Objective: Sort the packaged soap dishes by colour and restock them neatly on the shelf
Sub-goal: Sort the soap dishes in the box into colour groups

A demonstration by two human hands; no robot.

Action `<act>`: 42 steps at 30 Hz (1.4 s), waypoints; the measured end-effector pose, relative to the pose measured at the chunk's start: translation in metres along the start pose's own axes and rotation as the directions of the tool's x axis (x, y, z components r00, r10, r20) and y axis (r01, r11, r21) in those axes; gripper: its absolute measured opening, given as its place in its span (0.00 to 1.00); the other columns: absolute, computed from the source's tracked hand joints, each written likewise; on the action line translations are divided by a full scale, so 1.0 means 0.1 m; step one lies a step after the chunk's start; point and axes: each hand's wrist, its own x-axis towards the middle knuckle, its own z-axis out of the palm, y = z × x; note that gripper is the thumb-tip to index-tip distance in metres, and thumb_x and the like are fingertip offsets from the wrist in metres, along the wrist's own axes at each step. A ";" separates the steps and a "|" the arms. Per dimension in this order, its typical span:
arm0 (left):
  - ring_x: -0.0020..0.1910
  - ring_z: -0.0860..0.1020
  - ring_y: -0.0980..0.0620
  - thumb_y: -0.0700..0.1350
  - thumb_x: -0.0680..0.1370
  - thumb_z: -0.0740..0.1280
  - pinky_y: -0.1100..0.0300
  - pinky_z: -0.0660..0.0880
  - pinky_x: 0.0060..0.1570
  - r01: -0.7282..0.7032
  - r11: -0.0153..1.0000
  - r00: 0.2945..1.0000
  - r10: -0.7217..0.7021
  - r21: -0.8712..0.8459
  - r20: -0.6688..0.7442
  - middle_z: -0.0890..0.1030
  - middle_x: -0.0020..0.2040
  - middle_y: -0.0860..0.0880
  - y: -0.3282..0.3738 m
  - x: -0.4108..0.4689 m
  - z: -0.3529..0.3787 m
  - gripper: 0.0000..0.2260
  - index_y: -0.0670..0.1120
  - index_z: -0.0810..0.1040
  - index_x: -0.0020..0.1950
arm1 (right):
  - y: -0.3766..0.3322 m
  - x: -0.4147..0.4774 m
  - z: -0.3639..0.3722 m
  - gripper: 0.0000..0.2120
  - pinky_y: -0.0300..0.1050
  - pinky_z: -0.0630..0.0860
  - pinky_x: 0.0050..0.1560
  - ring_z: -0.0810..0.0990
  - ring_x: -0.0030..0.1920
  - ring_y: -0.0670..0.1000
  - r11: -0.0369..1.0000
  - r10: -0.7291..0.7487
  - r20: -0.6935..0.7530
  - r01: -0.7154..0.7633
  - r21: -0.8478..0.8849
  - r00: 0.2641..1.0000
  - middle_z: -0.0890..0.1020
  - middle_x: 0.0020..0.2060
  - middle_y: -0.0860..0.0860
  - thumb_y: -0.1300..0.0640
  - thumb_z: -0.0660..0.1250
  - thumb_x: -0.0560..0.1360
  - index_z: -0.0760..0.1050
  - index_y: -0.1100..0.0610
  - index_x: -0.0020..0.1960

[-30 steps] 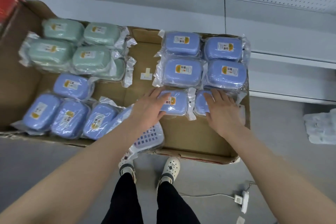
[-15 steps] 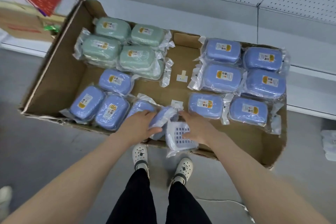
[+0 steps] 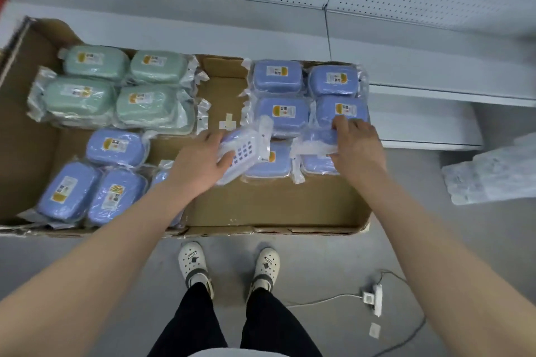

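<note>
Fingers (image 3: pixel 214 138) of my left hand (image 3: pixel 197 166) curl round a wrapped blue plastic soap dish (image 3: pixel 242 151); my right hand (image 3: pixel 359 151) grips a second blue dish (image 3: pixel 317 139).

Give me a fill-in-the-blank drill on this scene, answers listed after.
The soap dishes stacked at the back left are ___.
The left hand grips a package turned to show its ___ grid.
The right hand holds a ___ wrapped dish.
Everything lies in an open ___ box.
Missing words: green; white; blue; cardboard.
</note>
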 end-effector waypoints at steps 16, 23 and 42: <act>0.69 0.66 0.38 0.63 0.76 0.63 0.43 0.68 0.64 -0.233 0.942 0.966 0.194 0.242 0.174 0.64 0.72 0.38 0.47 0.26 0.69 0.36 0.59 0.50 0.79 | 0.44 -0.40 0.68 0.34 0.57 0.73 0.61 0.76 0.60 0.62 0.976 -0.213 0.210 0.216 0.006 0.954 0.77 0.60 0.59 0.48 0.77 0.66 0.71 0.58 0.68; 0.74 0.61 0.39 0.48 0.69 0.76 0.38 0.59 0.71 -0.359 0.899 0.932 0.330 0.250 0.149 0.64 0.74 0.42 0.57 0.38 0.74 0.39 0.54 0.62 0.76 | 0.40 -0.48 0.83 0.44 0.59 0.67 0.69 0.66 0.71 0.63 0.969 -0.238 0.221 0.247 -0.017 0.946 0.69 0.70 0.61 0.42 0.74 0.67 0.62 0.60 0.76; 0.77 0.56 0.43 0.52 0.74 0.72 0.45 0.54 0.75 -0.214 0.958 0.976 0.200 0.190 0.088 0.60 0.77 0.44 0.52 0.25 0.72 0.33 0.50 0.63 0.76 | 0.37 -0.01 0.62 0.43 0.60 0.60 0.72 0.62 0.73 0.64 0.984 -0.163 0.235 0.176 -0.036 0.958 0.66 0.72 0.62 0.49 0.73 0.68 0.58 0.59 0.77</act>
